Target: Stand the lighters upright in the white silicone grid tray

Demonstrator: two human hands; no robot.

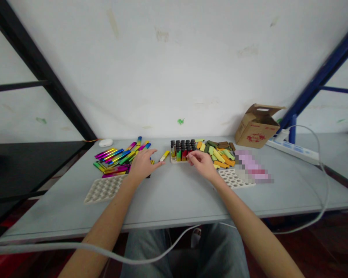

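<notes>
We note the left hand (143,164) spread flat, fingertips near a loose yellow tube (164,155), a heap of iridescent tubes (113,161) beside it. The right hand (201,162) curls at a pale holder (176,160) of upright lighters (182,150); we cannot tell whether it pinches anything. Green-and-orange sleeves (219,155) lie just beyond.

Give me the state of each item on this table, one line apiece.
Left hand: open, fingers spread.
Right hand: curled, fingertips at the lighter rack.
Disposable lighters: upright in rows in the rack.
Yellow tube: lying loose on table.
Cardboard box: flaps open, tilted.
White perforated tray: lying flat, holes unfilled.
</notes>
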